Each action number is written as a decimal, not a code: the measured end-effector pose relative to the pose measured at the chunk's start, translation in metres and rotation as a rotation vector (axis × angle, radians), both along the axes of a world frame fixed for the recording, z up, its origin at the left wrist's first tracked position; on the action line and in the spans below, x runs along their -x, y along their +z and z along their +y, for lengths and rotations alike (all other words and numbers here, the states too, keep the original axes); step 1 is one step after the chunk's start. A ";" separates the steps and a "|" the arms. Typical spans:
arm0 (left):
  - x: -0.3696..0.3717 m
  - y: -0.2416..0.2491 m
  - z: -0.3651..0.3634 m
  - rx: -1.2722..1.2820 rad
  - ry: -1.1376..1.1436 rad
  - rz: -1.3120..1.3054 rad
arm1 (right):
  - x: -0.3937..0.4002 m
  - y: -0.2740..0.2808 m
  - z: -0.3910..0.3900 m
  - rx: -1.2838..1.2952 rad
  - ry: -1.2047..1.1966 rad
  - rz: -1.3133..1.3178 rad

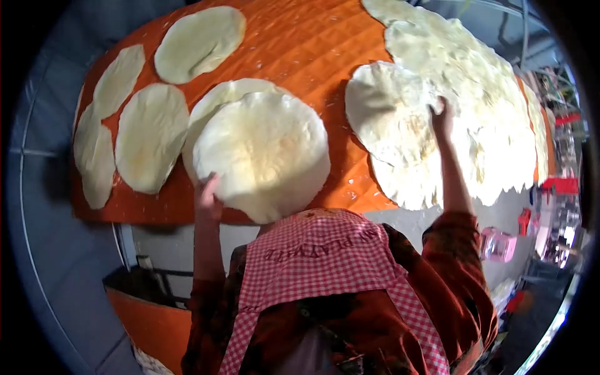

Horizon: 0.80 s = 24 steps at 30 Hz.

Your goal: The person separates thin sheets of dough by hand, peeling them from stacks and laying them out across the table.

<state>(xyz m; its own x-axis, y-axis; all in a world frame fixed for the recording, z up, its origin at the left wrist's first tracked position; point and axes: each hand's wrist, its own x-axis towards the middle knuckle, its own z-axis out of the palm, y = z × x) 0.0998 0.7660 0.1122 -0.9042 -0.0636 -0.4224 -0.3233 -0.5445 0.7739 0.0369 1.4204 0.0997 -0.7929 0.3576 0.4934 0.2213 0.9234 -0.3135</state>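
A large round flatbread (pixel 265 147) is tilted up in front of me at the near edge of the orange cloth. My left hand (pixel 210 192) grips its lower left rim, the thumb on top and the other fingers partly hidden. Behind it, another flatbread (pixel 215 100) lies half covered. To the right, my right hand (pixel 442 117) reaches over a broad spread of overlapping flatbreads (pixel 481 119), thumb and fingers apart. Beside that hand, one round flatbread (pixel 387 112) lies at the left side of the spread. Whether the right fingertips touch the bread is hard to see.
Several single flatbreads (pixel 152 137) lie on the left part of the orange quilted cloth (pixel 300 44). A pink plastic container (pixel 498 244) and red items stand on the floor at the right. A dark frame with an orange panel (pixel 153 322) is below left.
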 end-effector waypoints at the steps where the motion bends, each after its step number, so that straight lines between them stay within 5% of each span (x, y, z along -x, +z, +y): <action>1: 0.004 -0.002 0.003 -0.011 -0.030 0.023 | 0.001 0.010 -0.073 0.332 0.162 -0.039; 2: 0.006 -0.004 0.005 -0.025 -0.072 0.048 | -0.001 0.039 -0.153 0.705 0.440 -0.283; 5: 0.010 0.030 0.041 -0.005 -0.083 0.037 | -0.036 0.064 -0.340 1.128 0.823 -0.774; 6: 0.013 0.030 0.046 0.008 -0.140 0.060 | -0.049 0.062 -0.385 1.121 0.864 -0.847; 8: 0.018 0.034 0.053 0.424 -0.271 0.284 | -0.054 0.074 -0.439 0.818 1.000 -0.648; 9: 0.017 0.050 0.064 0.236 -0.146 0.023 | -0.047 0.055 -0.456 0.571 1.025 -0.528; 10: 0.020 0.047 0.063 0.213 -0.120 0.117 | -0.034 0.045 -0.461 0.310 1.033 -0.414; 13: 0.025 0.036 0.041 -0.089 -0.176 0.140 | 0.013 0.060 -0.447 0.394 0.936 -0.570; 15: 0.019 0.036 0.038 0.066 -0.145 0.172 | 0.068 0.083 -0.422 0.498 0.942 -0.562; 17: 0.014 0.020 0.025 0.219 -0.125 0.135 | 0.144 0.127 -0.386 0.137 1.031 -0.379; 20: 0.010 -0.001 0.016 0.337 0.000 0.103 | 0.206 0.232 -0.324 0.368 0.867 -0.177; 21: 0.007 -0.001 0.015 0.329 0.014 0.077 | 0.244 0.251 -0.296 0.146 0.720 -0.266; 22: 0.003 0.000 0.016 0.323 0.027 0.049 | 0.250 0.270 -0.269 0.434 0.791 -0.088; 24: -0.001 -0.004 0.019 0.350 0.046 0.010 | 0.278 0.277 -0.214 0.453 0.731 0.035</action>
<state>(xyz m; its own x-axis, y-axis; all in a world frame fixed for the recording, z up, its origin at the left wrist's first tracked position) 0.1006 0.7853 0.1081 -0.9011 -0.2438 -0.3586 -0.2956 -0.2594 0.9194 -0.2411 1.2063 0.3768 -0.8878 -0.0688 0.4550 -0.3970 0.6148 -0.6815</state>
